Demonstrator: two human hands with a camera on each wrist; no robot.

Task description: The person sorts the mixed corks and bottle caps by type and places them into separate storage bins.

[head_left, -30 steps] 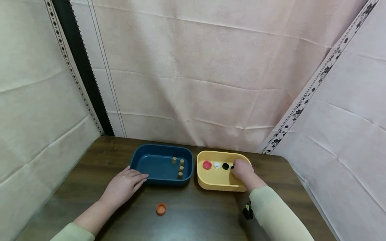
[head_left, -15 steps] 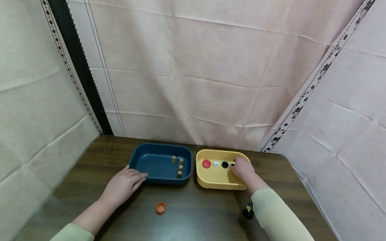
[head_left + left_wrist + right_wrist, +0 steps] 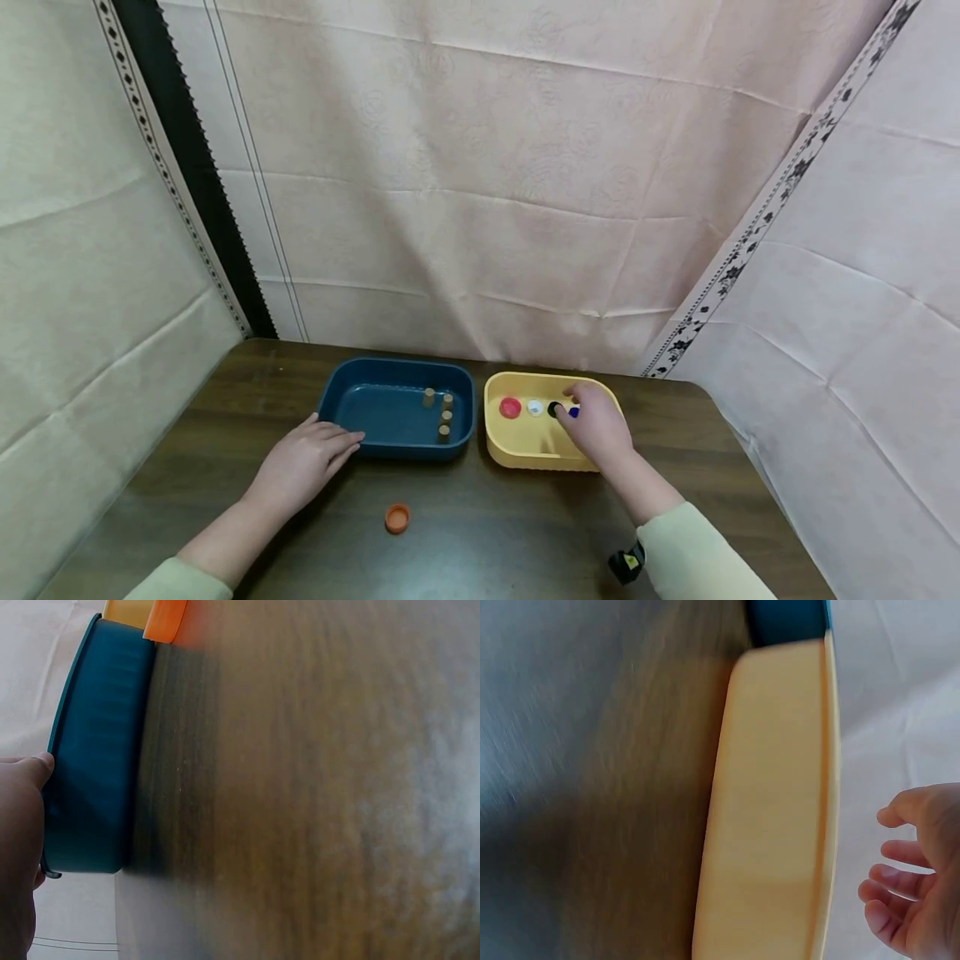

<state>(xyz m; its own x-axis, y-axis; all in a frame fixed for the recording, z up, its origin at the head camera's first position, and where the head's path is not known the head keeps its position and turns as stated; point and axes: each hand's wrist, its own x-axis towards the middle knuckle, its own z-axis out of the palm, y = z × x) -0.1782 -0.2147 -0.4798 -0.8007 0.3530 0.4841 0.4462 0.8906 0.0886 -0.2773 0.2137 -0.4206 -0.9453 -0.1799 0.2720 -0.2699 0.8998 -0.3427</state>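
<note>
At the front-left corner of the blue tray (image 3: 405, 454), my left hand (image 3: 307, 462) grips the rim, thumb outside and fingers over the edge. In the left wrist view the thumb presses near the top of the tray's wall (image 3: 97, 750). Several small brown-topped cylinders (image 3: 447, 417) stand inside that tray. My right hand (image 3: 600, 429) hovers over the yellow tray (image 3: 540, 460), thumb and fingers apart with nothing between them. Below it lie a red disc (image 3: 510, 407), a white disc (image 3: 535, 407), a black disc (image 3: 552, 410) and a blue disc (image 3: 573, 412) in a row.
A small orange cap (image 3: 397, 518) lies on the brown wooden table (image 3: 480, 542), in front of the blue tray. The two trays stand side by side near the back edge. Pale cloth (image 3: 480, 183) hangs behind the table and along both sides.
My right hand has let go of the blue disc, which now shows in the yellow tray, and its fingers have spread and moved slightly left. The left hand keeps its place on the blue tray.
</note>
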